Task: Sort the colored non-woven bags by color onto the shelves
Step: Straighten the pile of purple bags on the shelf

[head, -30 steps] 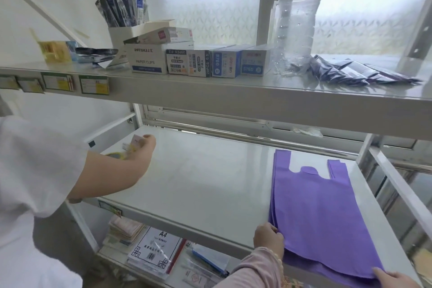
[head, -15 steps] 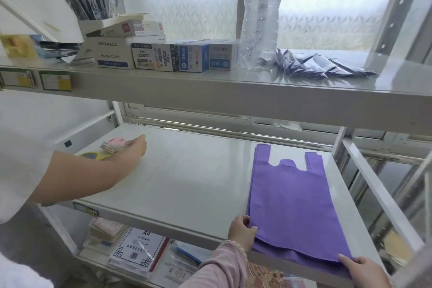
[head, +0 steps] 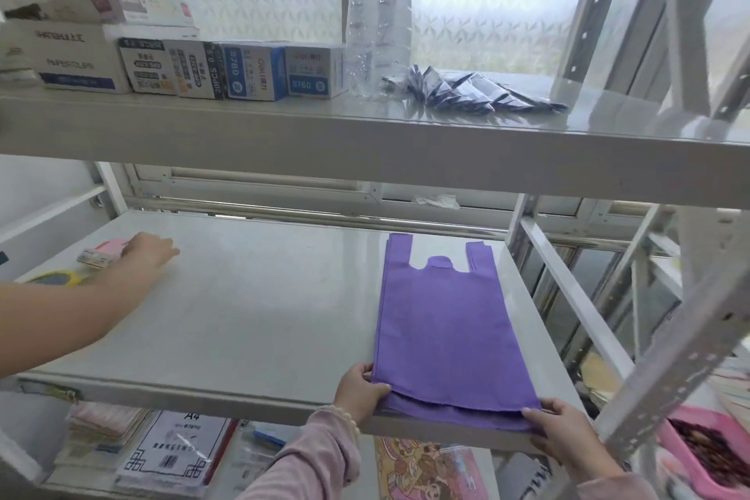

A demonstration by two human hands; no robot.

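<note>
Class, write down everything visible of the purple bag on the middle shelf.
The purple bag is a vest-type carrier of matte non-woven cloth, with two handles and a small tab in the cut-out. It lies flat on the right part of the middle shelf, handles to the back, atop at least one more like it. The left hand pinches its near left corner; the right hand touches the near right.

Reads as matt, fibrous non-woven cloth in the purple bags [head: 446, 321]; smooth, semi-gloss painted metal on the shelf [head: 264, 317]; clear glossy plastic in the bottle [head: 377, 12]; printed card on the boxes [head: 251, 71].
</note>
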